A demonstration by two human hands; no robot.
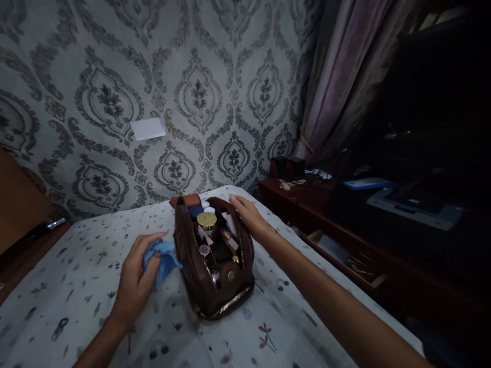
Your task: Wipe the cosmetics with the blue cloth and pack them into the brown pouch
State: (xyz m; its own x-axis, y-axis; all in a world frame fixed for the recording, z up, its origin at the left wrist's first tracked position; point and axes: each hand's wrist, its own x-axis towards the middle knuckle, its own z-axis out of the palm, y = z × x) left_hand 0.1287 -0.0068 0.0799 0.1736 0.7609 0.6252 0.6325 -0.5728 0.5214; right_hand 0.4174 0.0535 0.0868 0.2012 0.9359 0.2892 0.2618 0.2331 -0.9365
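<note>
A brown leather makeup bag (195, 276) stands unzipped on the bed. Inside it sit a jar with a gold lid (207, 220), small white-capped containers (209, 210), a tube (229, 240) and other cosmetics packed close together. My left hand (140, 266) is closed around a crumpled blue cloth (164, 258), just left of the bag. At the bag's far right rim, my right hand (249, 214) grips the side, its fingers partly hidden.
A patterned sheet (88, 276) covers the bed. Behind the bag lies a brown flap or case (187, 200). To the right, a dark red desk (295, 197) has an open drawer (345, 258) with things inside. A brown panel (23, 204) stands at left.
</note>
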